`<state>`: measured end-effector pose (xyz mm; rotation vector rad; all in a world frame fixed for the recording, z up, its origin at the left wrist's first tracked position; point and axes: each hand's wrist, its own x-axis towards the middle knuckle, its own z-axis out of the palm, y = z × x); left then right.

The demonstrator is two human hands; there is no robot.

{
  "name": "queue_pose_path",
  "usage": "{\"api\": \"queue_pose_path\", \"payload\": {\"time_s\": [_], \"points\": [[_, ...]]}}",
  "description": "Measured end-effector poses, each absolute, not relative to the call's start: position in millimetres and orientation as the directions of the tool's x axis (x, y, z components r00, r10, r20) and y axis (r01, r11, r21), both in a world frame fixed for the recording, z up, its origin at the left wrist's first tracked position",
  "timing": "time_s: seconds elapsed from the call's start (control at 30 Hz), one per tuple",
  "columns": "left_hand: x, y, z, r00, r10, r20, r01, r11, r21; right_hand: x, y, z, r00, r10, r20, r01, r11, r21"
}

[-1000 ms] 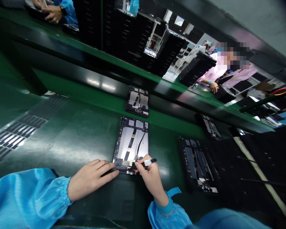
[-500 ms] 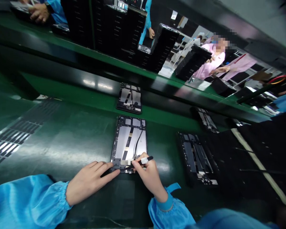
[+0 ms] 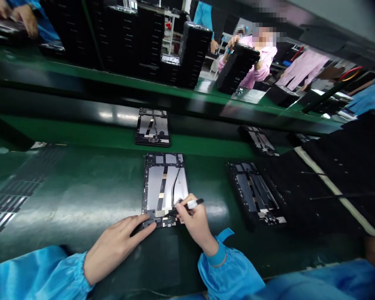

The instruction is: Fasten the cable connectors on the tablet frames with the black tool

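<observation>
our left hand (image 3: 117, 246) lay flat, fingertips pressing the near corner of the open tablet frame (image 3: 164, 189) on the green bench (image 3: 81, 196); our right hand (image 3: 193, 221) pinched a black stylus (image 3: 187, 205) at its lower edge. both hands stayed put from a second before, though the view had swung. the frame showed a silver plate, a gold ribbon and a black cable. black tray stacks (image 3: 193, 54) stood behind, contents unclear.

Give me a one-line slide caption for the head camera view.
Left hand steadies an open tablet chassis on the green bench while the right hand works a black tool at its near edge.
</observation>
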<state>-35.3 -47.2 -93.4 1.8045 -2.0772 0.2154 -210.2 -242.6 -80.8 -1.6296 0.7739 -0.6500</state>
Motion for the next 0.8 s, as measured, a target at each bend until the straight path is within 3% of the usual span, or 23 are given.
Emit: {"api": "queue_pose_path", "payload": {"time_s": [0.13, 0.23, 0.33, 0.43, 0.57, 0.63, 0.8], "points": [[-25, -39, -92, -0.103, -0.924, 0.367, -0.963, 0.185, 0.195, -205, -250, -96, 0.313, -0.949, 0.029, 0.005, -0.029, -1.0], [-25, -50, -91, -0.112, -0.908, 0.404, -0.969, 0.19, 0.157, -200, -251, -102, 0.343, -0.93, -0.137, 0.135, 0.193, -0.972], [-25, -70, -93, -0.194, -0.891, 0.41, -0.962, 0.254, 0.099, -201, -249, -104, 0.332, -0.924, -0.191, 0.216, 0.271, -0.938], [-23, -98, -93, -0.271, -0.893, 0.36, -0.944, 0.319, 0.079, -207, -254, -102, 0.186, -0.975, -0.119, 0.252, 0.165, -0.954], [-17, -160, -86, -0.226, -0.952, 0.205, -0.955, 0.258, 0.148, -216, -270, -97, -0.028, -0.994, 0.102, 0.208, -0.106, -0.972], [-10, -204, -83, -0.169, -0.971, 0.166, -0.97, 0.194, 0.147, -216, -277, -96, 0.0, -0.993, 0.118, 0.184, -0.116, -0.976], [23, -314, -84, 0.06, -0.979, 0.195, -0.992, -0.037, 0.117, -200, -281, -102, 0.279, -0.96, -0.036, 0.131, 0.075, -0.989]]}}
